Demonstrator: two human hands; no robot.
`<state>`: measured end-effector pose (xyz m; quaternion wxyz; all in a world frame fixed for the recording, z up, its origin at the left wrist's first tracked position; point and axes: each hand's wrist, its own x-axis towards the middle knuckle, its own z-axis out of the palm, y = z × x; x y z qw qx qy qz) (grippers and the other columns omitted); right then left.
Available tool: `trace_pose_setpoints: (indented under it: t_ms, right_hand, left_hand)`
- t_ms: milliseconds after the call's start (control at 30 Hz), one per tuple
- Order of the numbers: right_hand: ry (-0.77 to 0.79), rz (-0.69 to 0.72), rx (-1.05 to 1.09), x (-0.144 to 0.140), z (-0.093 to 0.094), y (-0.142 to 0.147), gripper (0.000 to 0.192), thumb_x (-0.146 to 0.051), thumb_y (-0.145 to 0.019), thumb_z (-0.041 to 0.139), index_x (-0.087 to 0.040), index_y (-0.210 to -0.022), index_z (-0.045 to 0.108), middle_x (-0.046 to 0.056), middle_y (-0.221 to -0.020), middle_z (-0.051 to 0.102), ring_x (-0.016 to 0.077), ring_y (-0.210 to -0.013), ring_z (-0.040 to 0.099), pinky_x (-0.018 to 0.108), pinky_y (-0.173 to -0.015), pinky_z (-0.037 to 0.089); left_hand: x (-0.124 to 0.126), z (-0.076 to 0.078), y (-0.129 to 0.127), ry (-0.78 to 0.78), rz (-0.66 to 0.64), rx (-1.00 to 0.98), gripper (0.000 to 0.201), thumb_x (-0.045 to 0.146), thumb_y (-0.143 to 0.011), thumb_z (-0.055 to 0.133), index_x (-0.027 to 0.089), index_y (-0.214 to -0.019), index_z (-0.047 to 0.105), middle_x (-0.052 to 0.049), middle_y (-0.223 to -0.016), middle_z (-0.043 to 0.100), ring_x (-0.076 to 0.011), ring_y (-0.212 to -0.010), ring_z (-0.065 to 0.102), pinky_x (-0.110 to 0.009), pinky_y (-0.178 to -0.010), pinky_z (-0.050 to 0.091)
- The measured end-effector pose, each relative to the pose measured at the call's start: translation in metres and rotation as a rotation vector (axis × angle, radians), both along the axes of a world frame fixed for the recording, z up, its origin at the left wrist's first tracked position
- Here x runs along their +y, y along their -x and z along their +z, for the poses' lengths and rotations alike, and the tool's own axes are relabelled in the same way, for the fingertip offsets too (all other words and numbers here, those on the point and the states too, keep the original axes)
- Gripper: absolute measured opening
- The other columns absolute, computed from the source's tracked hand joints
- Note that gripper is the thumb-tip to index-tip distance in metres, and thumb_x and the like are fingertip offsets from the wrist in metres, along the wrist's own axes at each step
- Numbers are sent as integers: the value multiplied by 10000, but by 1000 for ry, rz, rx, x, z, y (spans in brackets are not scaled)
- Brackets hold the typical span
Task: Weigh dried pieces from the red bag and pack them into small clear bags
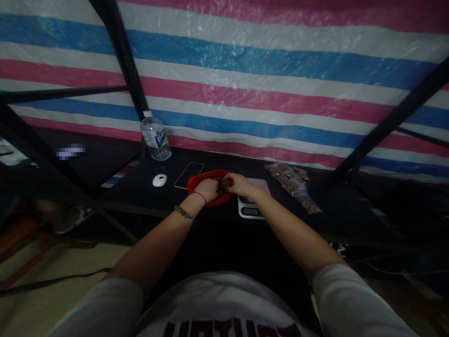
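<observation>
A red plastic container [220, 201], shaped like a shallow bowl, stands near the front edge of the black table. Small brown pieces [223, 184], too blurred to name, lie in it. My left hand [207, 189] reaches in from the left with fingers curled against the pieces, its fingertips partly hidden. From the right, my right hand [239, 184] pinches a clump of the same pieces over the container. A white digital scale [249, 213] sits just right of the container, partly under my right forearm.
Small clear bags of brown pieces [289, 180] lie in a pile on the right. On the left are a phone [189, 175], a white mouse-like object [160, 180] and a clear plastic bottle [156, 138]. Black metal posts [124, 56] and a striped plastic sheet [245, 93] stand behind.
</observation>
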<state>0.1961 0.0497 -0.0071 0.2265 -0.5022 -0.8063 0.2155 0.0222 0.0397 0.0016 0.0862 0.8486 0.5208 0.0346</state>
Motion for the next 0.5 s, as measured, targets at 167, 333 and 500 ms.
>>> trace_pose_setpoints:
  t_ms: [167,333,500]
  right_hand:
    - [74,18,63,1,-2,-1,367,-119,-647,691,-168,-1005,631,32,-951,684,158,-837,633,263,-762,473]
    - [87,37,96,2,1,5,378,-178,-651,736,-165,-1015,632,28,-952,673,159,-843,622,268,-764,467]
    - [91,24,194,2,0,11,428,-194,-630,758,-163,-1035,623,25,-946,674,162,-846,626,277,-775,473]
  left_hand:
    - [4,18,14,-91,22,-117,256,163,-755,550,186,-966,694,-71,-960,710,-199,-873,647,-274,-788,476]
    - [3,36,16,-130,-140,-256,231,164,-770,542,199,-921,713,-34,-950,719,-185,-892,640,-275,-833,475]
    - [-1,39,17,-121,-169,-305,299,181,-798,540,209,-1060,681,-29,-1011,717,-177,-920,641,-274,-857,472]
